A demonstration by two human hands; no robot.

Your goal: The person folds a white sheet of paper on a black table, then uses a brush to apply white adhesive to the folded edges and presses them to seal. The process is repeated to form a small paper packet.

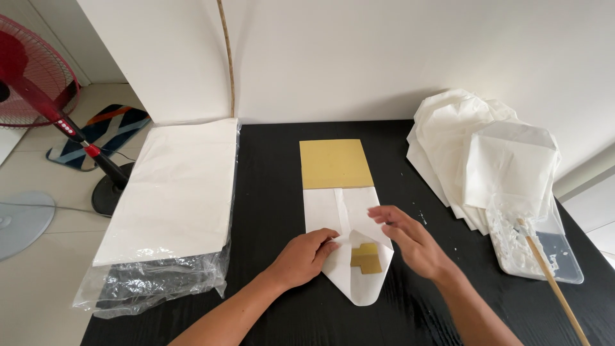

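A white paper sheet point(339, 211) lies folded around a tan cardboard template point(334, 163) in the middle of the black table point(269, 173). Its near end is folded to a point, and a small patch of tan card point(366, 257) shows there. My left hand point(306, 255) presses the left folded flap down with its fingertips. My right hand point(410, 238) hovers flat over the right flap, fingers spread, holding nothing.
A thick stack of white sheets in clear plastic wrap point(170, 205) lies at the left. Folded white paper pieces point(483, 150) pile at the right, beside a clear tray of white paste point(535, 247) with a wooden-handled brush point(552, 282). A red fan point(38, 70) stands on the floor.
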